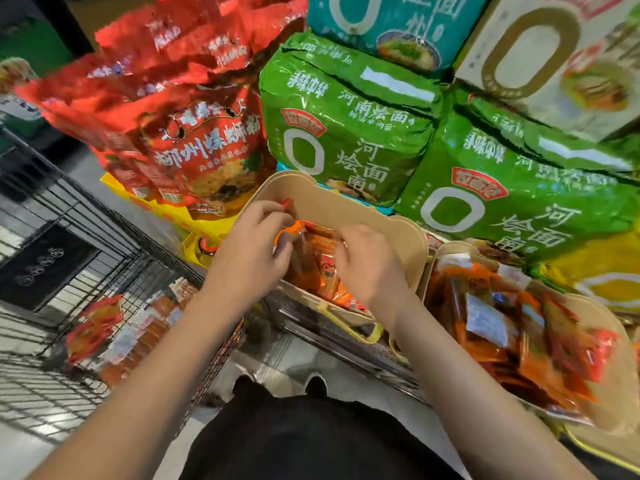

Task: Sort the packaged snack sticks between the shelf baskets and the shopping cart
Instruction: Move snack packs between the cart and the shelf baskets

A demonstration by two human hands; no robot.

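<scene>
Both hands are working in the basket (391, 216): left hand (252, 251) is pinching a stick (289, 230); right hand (367, 265), grip unclear, should be steadying packs beneath.

I see a tan basket (391, 216) filled with orange-and-red snack sticks (322, 261), and a second tan basket (609, 344) of the same orange-red packets, some with pale labels. Behind stand red bags (201, 147) with white lettering, bright green noodle packs (346, 133) printed with white characters and a big white ring, and a teal pack (391, 26). My cart (114, 244) is black wire.
</scene>
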